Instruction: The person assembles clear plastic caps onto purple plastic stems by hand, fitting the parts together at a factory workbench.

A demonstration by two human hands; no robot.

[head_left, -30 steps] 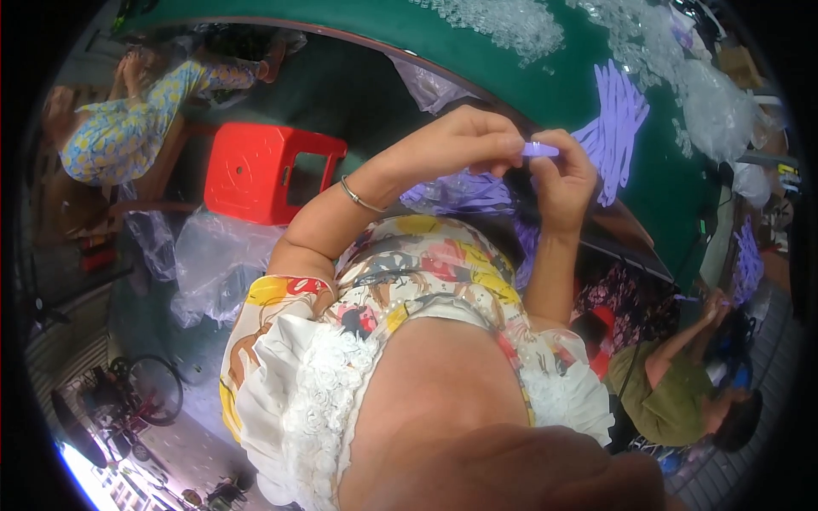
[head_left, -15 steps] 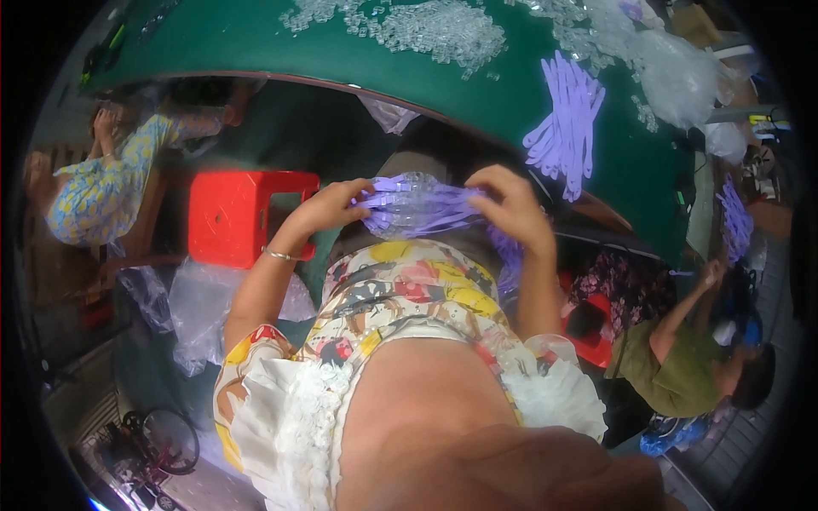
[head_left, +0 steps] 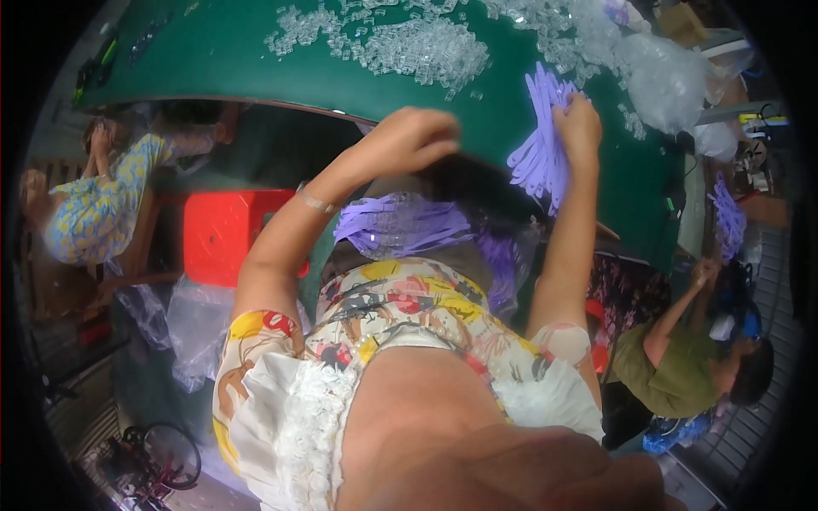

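Observation:
On the green table's near right part lies a bundle of flat purple straps (head_left: 541,140). My right hand (head_left: 579,128) is on its upper right side, fingers closed and bent onto the straps; how many it grips is hidden. My left hand (head_left: 417,140), smeared by motion, hangs over the table's near edge with its fingers curving to the right. Whether it holds anything cannot be made out. Across my lap rests another bunch of purple straps (head_left: 405,226) with clear plastic pieces around its middle, touched by neither hand.
Small clear plastic pieces (head_left: 426,51) are heaped on the green table (head_left: 213,64), beside a clear bag (head_left: 669,81). More purple straps (head_left: 503,264) sit in clear plastic by my right thigh. A red stool (head_left: 226,234) stands at left. Two other people sit nearby, one each side.
Both hands have let go of the strap bunch on my lap. My right hand has moved up to the bundle on the table; my left hand has risen toward the table edge.

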